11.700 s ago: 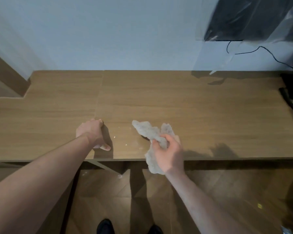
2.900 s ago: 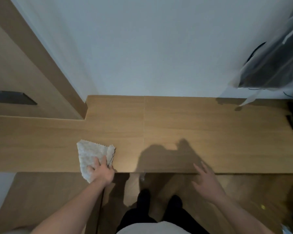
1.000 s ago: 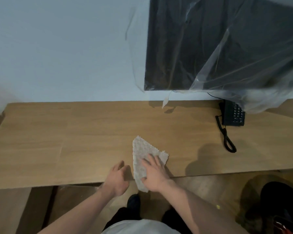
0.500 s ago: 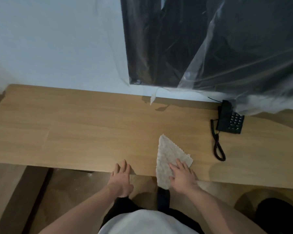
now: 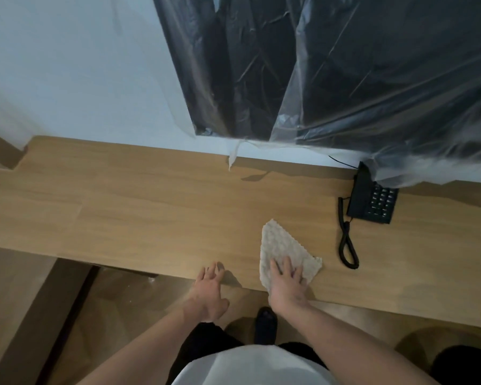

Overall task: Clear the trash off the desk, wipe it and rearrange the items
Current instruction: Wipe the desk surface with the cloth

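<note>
here the right hand [image 5: 288,286] presses flat, fingers spread, on the cleaning cloth [image 5: 285,250], telephone [image 5: 372,200] just beyond to its right; left hand [image 5: 207,291] open, empty at desk [image 5: 122,207] edge.

A black screen [image 5: 372,65] wrapped in clear plastic film [image 5: 417,151] hangs above the desk's far edge on a white wall [image 5: 75,65].

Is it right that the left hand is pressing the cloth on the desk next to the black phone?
Not quite: the right hand presses the cloth on the desk near the black phone. The head view shows the left hand empty at the edge.
</note>
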`<state>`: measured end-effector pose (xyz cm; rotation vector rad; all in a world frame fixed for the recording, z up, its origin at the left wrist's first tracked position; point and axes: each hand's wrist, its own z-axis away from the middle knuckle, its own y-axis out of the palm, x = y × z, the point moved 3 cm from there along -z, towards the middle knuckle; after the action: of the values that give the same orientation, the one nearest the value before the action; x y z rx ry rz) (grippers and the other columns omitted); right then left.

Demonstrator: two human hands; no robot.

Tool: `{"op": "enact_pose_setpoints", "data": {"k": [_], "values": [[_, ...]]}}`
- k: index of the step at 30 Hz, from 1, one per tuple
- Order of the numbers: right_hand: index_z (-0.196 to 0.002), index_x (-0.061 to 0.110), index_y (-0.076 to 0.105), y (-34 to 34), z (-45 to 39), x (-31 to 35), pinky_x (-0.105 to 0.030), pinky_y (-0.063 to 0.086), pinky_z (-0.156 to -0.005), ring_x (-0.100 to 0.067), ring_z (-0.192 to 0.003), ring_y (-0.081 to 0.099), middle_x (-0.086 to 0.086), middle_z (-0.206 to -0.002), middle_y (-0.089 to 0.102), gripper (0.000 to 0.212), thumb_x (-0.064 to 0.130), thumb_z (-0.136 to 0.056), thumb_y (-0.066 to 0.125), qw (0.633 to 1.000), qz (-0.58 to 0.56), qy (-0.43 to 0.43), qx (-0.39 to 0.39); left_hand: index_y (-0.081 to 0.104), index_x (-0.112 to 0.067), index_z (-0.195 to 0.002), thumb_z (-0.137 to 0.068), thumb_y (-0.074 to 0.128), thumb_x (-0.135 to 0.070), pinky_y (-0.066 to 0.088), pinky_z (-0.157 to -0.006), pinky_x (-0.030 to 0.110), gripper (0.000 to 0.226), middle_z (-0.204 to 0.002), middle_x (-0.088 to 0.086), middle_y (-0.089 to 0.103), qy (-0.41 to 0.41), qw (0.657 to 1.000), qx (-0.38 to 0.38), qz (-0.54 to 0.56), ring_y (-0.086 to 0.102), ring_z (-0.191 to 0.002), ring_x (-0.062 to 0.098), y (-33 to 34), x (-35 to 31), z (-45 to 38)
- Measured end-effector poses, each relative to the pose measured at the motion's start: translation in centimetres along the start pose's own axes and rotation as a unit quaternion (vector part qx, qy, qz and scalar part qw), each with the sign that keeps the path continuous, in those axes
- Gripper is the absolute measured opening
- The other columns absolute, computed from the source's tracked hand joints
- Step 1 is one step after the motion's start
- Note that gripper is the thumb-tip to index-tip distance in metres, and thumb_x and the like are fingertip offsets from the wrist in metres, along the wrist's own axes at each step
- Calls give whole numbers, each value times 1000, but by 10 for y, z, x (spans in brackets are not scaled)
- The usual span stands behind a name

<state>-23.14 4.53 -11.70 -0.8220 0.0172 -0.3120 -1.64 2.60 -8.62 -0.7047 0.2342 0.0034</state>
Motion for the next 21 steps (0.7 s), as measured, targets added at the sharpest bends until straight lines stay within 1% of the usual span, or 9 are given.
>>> {"op": "enact_pose_setpoints", "data": {"k": [2, 4, 5, 7, 10, 13, 18, 20, 21], "values": [[-165, 32, 11, -7, 0, -11, -53, 23, -126, -41, -158, 5, -4, -174, -3, 86, 3, -98, 57, 998, 0, -53, -25, 3, -23, -167, -97, 58, -36, 5, -130, 44, 90, -173, 4, -14, -12, 1000, -5, -2, -13, -159, 32, -2, 2, -3], [-160, 31, 34, -21, -2, -43, -41, 35, -121, -26, -154, 29, 4, -172, 18, 73, 1, -97, 54, 995, -32, -84, -47, 4, -22, -167, -97, 57, -37, 6, -130, 44, 89, -173, 5, -13, -20, 1000, -2, -10, -12, -159, 33, -4, 2, -5], [-158, 32, 38, -27, -1, -64, -37, 39, -117, -21, -150, 36, 8, -171, 22, 68, 4, -98, 54, 994, -40, -82, -55, 5, -21, -167, -97, 57, -38, 6, -130, 43, 88, -173, 6, -12, -21, 1000, 2, -15, -11, -159, 33, -5, 2, -6], [-160, 35, 33, -32, 1, -114, -36, 42, -113, -17, -151, 34, 13, -172, 14, 68, 9, -100, 51, 996, -33, -64, -61, 6, -20, -167, -98, 55, -39, 7, -130, 43, 86, -173, 7, -12, -20, 999, 4, -26, -10, -159, 34, -6, 0, -10], [-163, 40, 18, -18, 6, -187, -37, 38, -117, -18, -156, 21, 13, -173, 0, 73, 17, -101, 49, 998, -23, -41, -46, 8, -18, -167, -99, 55, -41, 7, -130, 44, 85, -173, 9, -9, -13, 999, 9, -41, -8, -159, 35, -7, -4, -16], [-165, 35, 16, -7, 9, -228, -34, 31, -122, -19, -158, 18, 5, -174, 4, 73, 24, -101, 50, 996, -62, 15, -67, 10, -17, -166, -98, 54, -42, 6, -130, 44, 85, -173, 10, -6, -2, 999, 2, -49, -8, -159, 35, -7, -12, -21], [-162, 29, 25, -4, 8, -172, -34, 40, -113, -28, -148, 36, 0, -172, 14, 70, 21, -99, 52, 976, -146, 128, -97, 9, -18, -167, -100, 54, -40, 5, -131, 45, 84, -174, 8, -7, 5, 999, -1, -38, -8, -159, 34, -3, -28, -18], [-159, 31, 30, -3, 8, -121, -35, 44, -105, -29, -141, 43, 2, -169, 19, 67, 18, -97, 53, 977, -154, 94, -110, 8, -20, -167, -101, 54, -39, 5, -130, 44, 82, -173, 7, -9, 0, 999, 3, -36, -7, -159, 34, -2, -35, -13], [-156, 33, 35, -2, 7, -97, -36, 44, -108, -28, -142, 41, 4, -168, 22, 64, 17, -97, 53, 978, -164, 57, -116, 8, -20, -167, -101, 54, -38, 5, -129, 44, 82, -173, 7, -9, -2, 999, 7, -32, -7, -159, 34, -1, -37, -13]]}}
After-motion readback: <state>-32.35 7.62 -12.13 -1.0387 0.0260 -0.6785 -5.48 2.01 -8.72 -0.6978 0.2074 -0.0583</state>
